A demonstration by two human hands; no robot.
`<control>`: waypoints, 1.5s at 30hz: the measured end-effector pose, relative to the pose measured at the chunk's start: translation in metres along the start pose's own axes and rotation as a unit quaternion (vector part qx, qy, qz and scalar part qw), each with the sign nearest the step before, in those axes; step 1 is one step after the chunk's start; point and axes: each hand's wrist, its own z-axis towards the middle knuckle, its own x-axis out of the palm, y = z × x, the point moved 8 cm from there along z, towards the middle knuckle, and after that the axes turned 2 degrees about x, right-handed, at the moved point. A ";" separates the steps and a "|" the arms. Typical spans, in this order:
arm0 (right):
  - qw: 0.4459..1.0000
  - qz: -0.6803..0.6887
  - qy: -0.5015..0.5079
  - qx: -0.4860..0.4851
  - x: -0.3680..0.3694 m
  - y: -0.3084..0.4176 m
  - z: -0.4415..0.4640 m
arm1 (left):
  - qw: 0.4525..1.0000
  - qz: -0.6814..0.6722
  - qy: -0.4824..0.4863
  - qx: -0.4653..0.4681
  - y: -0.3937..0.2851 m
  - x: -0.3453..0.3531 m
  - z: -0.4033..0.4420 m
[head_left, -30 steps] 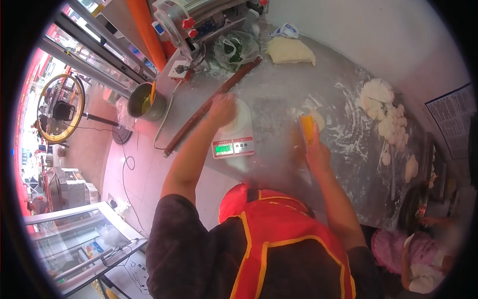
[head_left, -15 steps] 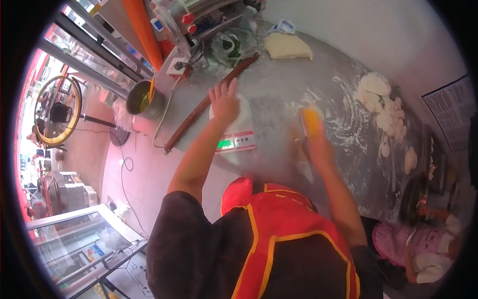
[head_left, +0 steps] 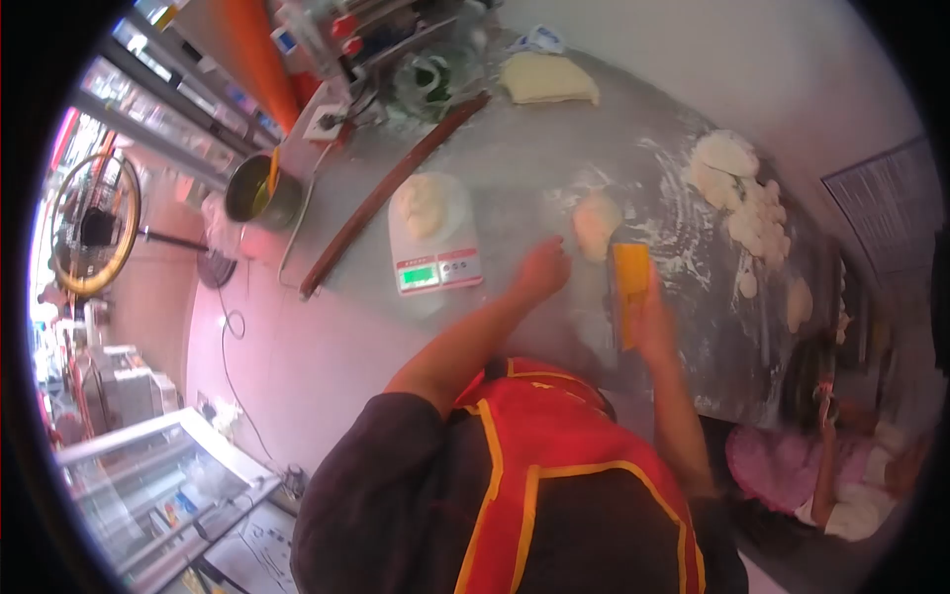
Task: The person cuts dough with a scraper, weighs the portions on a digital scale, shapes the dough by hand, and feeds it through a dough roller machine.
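My right hand (head_left: 650, 317) is wrapped round a dough scraper (head_left: 631, 282) with a yellow handle, its blade pointing away from me. Just beyond the blade, a lump of dough (head_left: 597, 223) lies on the floured worktop. My left hand (head_left: 544, 269) hovers between that lump and the kitchen scale (head_left: 440, 275); its fingers look bent but are blurred, and I cannot make out anything in them. On the scale's pan rests another piece of dough (head_left: 421, 206), touched by neither hand.
A long brown wooden rod (head_left: 386, 198) lies left of the scale. A metal pot (head_left: 282, 203) stands at the left. Several small dough pieces (head_left: 757, 223) and a dough slab (head_left: 549, 79) lie farther off. Another person (head_left: 782, 470) is at the lower right.
My left hand has left the scale and moved right, exposing the dough on the pan. The right hand has drawn the scraper slightly towards me. The camera view has shifted a little.
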 end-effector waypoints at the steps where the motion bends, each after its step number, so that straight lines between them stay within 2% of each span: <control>1: 1.000 0.001 -0.020 -0.002 0.005 0.001 0.002 | 1.000 0.024 -0.008 0.012 -0.004 0.001 -0.001; 3: 0.998 0.006 -0.062 -0.003 0.011 0.000 0.003 | 1.000 0.002 -0.009 -0.029 -0.004 0.006 -0.001; 7: 0.999 0.018 -0.040 0.015 0.010 -0.012 0.000 | 0.997 -0.027 -0.009 -0.065 -0.012 0.002 -0.007; 12: 0.999 -0.021 0.006 0.033 0.004 -0.004 -0.007 | 0.998 -0.045 -0.027 -0.029 0.001 0.023 0.001; 16: 0.999 -0.006 -0.014 -0.028 0.023 0.000 -0.005 | 0.999 -0.046 -0.003 0.015 -0.025 0.012 -0.007; 18: 0.998 0.030 -0.005 -0.051 0.025 0.009 -0.011 | 0.998 -0.061 -0.030 -0.013 -0.008 0.012 0.000; 22: 0.998 0.056 0.014 -0.005 0.004 0.004 -0.021 | 0.992 -0.038 -0.123 -0.005 0.009 0.008 0.003; 24: 0.996 0.083 0.014 0.031 -0.004 -0.004 -0.021 | 0.993 -0.051 -0.109 -0.002 0.009 -0.006 0.000; 27: 0.995 0.058 -0.075 -0.038 -0.030 -0.001 -0.023 | 0.986 -0.043 -0.163 -0.018 -0.006 -0.071 -0.020; 31: 0.995 0.067 -0.022 -0.071 -0.031 0.029 -0.018 | 0.924 0.124 -0.361 0.010 0.021 -0.182 -0.066; 34: 0.994 0.029 0.036 -0.095 -0.018 0.074 -0.011 | 0.859 0.236 -0.455 0.003 0.030 -0.224 -0.091; 36: 0.988 0.023 0.117 -0.098 -0.008 0.117 -0.007 | 0.898 0.192 -0.396 -0.019 0.050 -0.224 -0.081; 39: 0.936 0.084 0.042 -0.338 0.016 0.173 0.000 | 0.923 0.153 -0.347 -0.057 0.076 -0.220 -0.081; 43: 0.909 -0.012 0.095 -0.406 0.060 0.231 0.007 | 0.908 0.151 -0.389 -0.035 0.078 -0.224 -0.099; 45: 0.890 -0.082 0.089 -0.440 0.080 0.250 0.008 | 0.913 0.117 -0.385 -0.071 0.087 -0.222 -0.098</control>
